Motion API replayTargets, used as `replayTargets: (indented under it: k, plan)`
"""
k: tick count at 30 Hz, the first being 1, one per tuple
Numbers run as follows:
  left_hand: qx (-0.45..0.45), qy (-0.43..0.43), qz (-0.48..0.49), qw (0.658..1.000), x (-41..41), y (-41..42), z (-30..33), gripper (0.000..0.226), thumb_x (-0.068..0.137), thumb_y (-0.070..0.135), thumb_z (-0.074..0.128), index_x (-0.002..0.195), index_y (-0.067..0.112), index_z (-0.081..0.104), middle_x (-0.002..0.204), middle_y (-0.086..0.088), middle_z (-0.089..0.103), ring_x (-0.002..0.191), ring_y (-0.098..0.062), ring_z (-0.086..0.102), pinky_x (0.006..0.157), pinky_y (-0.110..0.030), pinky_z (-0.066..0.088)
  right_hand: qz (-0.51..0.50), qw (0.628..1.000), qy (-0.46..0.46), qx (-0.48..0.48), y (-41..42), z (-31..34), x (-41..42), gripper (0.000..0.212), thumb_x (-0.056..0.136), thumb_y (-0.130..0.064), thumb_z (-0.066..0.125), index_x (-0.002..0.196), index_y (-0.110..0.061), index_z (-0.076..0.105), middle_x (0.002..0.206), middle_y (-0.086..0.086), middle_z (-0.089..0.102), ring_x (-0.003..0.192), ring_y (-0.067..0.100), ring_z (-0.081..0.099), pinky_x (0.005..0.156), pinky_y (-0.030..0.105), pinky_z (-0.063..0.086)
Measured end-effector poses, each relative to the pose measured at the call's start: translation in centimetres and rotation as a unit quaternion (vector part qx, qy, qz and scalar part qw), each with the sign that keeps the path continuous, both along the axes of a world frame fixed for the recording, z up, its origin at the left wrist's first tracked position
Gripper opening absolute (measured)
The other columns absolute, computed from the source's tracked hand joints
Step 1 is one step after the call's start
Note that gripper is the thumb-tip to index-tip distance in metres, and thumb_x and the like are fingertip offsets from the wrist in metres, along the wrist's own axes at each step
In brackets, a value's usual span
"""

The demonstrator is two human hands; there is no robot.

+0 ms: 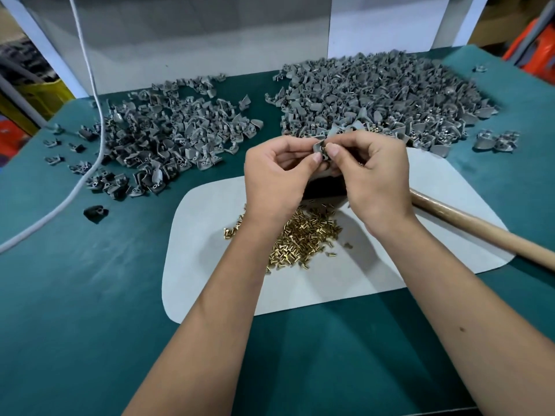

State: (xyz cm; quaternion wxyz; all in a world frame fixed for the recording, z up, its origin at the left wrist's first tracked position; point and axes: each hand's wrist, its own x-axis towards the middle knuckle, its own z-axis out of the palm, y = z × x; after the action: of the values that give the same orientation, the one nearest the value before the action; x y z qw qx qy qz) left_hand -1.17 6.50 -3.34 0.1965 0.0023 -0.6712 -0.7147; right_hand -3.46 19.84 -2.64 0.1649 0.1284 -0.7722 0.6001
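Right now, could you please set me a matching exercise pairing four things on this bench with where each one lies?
Things:
1. small grey plastic part
2. heap of small brass rivets
3. round wooden handle
4. white cord

Places:
A. lying across the right edge of the white mat
B. pinched between the left hand and the right hand
C. trailing over the green table at the left
D. spread on the white mat under the wrists

Pairs: 1-B, 2-D, 3-A, 4-C.

no text, label, brand, number or sign can be read on anything here.
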Motion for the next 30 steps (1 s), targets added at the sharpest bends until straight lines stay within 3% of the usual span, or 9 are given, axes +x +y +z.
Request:
replayTargets:
  k: [10, 15, 16, 19, 21, 26, 30]
  plan:
    - [-0.075, 0.017, 0.058, 0.995, -0.2, 0.6, -0.3, 0.019, 0.080, -0.003, 0.080, 0.091, 0.011, 0.079, 0.088, -0.003, 0.079, 0.083, -0.017, 0.078, 0.086, -0.044, 0.063, -0.037, 0.996, 0.019, 0.082, 0.1, 0.8, 0.4, 0.009, 0.091, -0.012, 0.072, 0.096, -0.013, 0.079, 0.086, -0.005, 0.075, 0.082, 0.008, 0.071, 0.081, 0.031, 0.059]
    - [-0.116, 0.024, 0.083, 0.990, -0.1, 1.0, -0.3, 0.016, 0.081, -0.004, 0.079, 0.094, 0.006, 0.080, 0.088, -0.001, 0.079, 0.083, -0.014, 0.077, 0.084, -0.041, 0.063, -0.077, 0.986, 0.065, 0.136, -0.2, 0.8, 0.9, 0.008, 0.091, -0.011, 0.069, 0.091, -0.013, 0.077, 0.080, -0.008, 0.069, 0.072, 0.002, 0.063, 0.072, 0.009, 0.047]
    - [-0.118, 0.025, 0.087, 0.989, -0.1, 1.1, -0.3, 0.016, 0.081, -0.004, 0.078, 0.094, 0.006, 0.080, 0.089, -0.002, 0.079, 0.083, -0.014, 0.077, 0.084, -0.041, 0.064, -0.085, 0.984, 0.069, 0.142, -0.3, 0.9, 1.0, 0.009, 0.091, -0.010, 0.068, 0.090, -0.012, 0.077, 0.080, -0.006, 0.069, 0.071, 0.003, 0.062, 0.072, 0.009, 0.047]
    - [-0.123, 0.033, 0.106, 0.986, 0.0, 1.5, -0.3, 0.016, 0.081, -0.005, 0.077, 0.092, 0.005, 0.080, 0.089, -0.002, 0.079, 0.082, -0.013, 0.077, 0.083, -0.040, 0.064, -0.107, 0.977, 0.083, 0.166, -0.8, 0.9, 1.3, 0.010, 0.089, -0.006, 0.066, 0.091, -0.006, 0.075, 0.087, 0.004, 0.074, 0.079, 0.018, 0.067, 0.079, 0.031, 0.054]
    - [-0.134, 0.042, 0.118, 0.983, 0.1, 1.7, -0.3, 0.016, 0.081, -0.006, 0.077, 0.092, 0.005, 0.080, 0.089, -0.002, 0.079, 0.082, -0.010, 0.076, 0.082, -0.037, 0.064, -0.119, 0.972, 0.091, 0.181, -1.0, 0.9, 1.3, 0.011, 0.088, -0.003, 0.064, 0.092, -0.004, 0.075, 0.089, 0.009, 0.074, 0.083, 0.024, 0.067, 0.081, 0.038, 0.053]
    - [-0.173, 0.047, 0.124, 0.976, 0.0, 1.1, -0.4, 0.016, 0.080, -0.005, 0.076, 0.091, 0.006, 0.080, 0.088, -0.001, 0.079, 0.082, -0.009, 0.076, 0.083, -0.035, 0.063, -0.108, 0.970, 0.088, 0.198, -1.4, 0.5, 1.1, 0.014, 0.091, -0.005, 0.062, 0.095, -0.005, 0.075, 0.091, 0.008, 0.074, 0.085, 0.024, 0.066, 0.083, 0.039, 0.053]
    - [-0.109, 0.002, 0.100, 0.989, -0.2, 0.2, -0.3, 0.016, 0.080, -0.003, 0.078, 0.091, 0.010, 0.080, 0.086, -0.001, 0.079, 0.082, -0.015, 0.077, 0.085, -0.041, 0.063, -0.045, 0.975, 0.121, 0.183, -0.4, 0.3, 0.7, 0.013, 0.093, -0.008, 0.066, 0.101, -0.006, 0.076, 0.096, 0.004, 0.075, 0.089, 0.018, 0.067, 0.086, 0.032, 0.054]
